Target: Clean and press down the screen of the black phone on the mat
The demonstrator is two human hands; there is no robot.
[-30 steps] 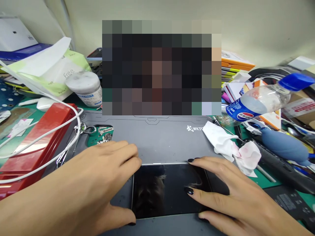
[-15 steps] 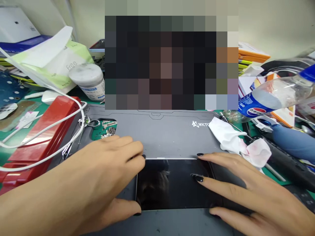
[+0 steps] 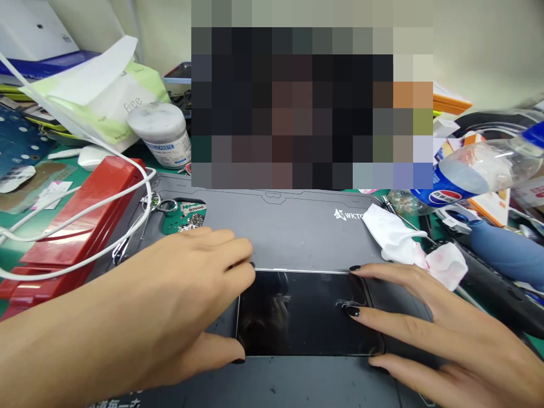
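Note:
A black phone (image 3: pixel 306 314) lies screen-up on a grey work mat (image 3: pixel 289 232). My left hand (image 3: pixel 170 306) grips the phone's left end, fingers over the far corner and thumb at the near corner. My right hand (image 3: pixel 429 334) rests on the phone's right end with fingers stretched out: one fingertip on the glass, another at the far edge, thumb along the near edge.
A crumpled stained tissue (image 3: pixel 408 241) lies right of the mat. A red case (image 3: pixel 80 226) with a white cable (image 3: pixel 85 212) across it sits left. A white jar (image 3: pixel 161 136), tissue pack (image 3: pixel 106 96), plastic bottle (image 3: pixel 480 170) and blue blower (image 3: pixel 505 246) crowd the bench.
The view has shifted a little, so everything sits slightly further right and up. Both hands stay on the phone's ends in the same hold.

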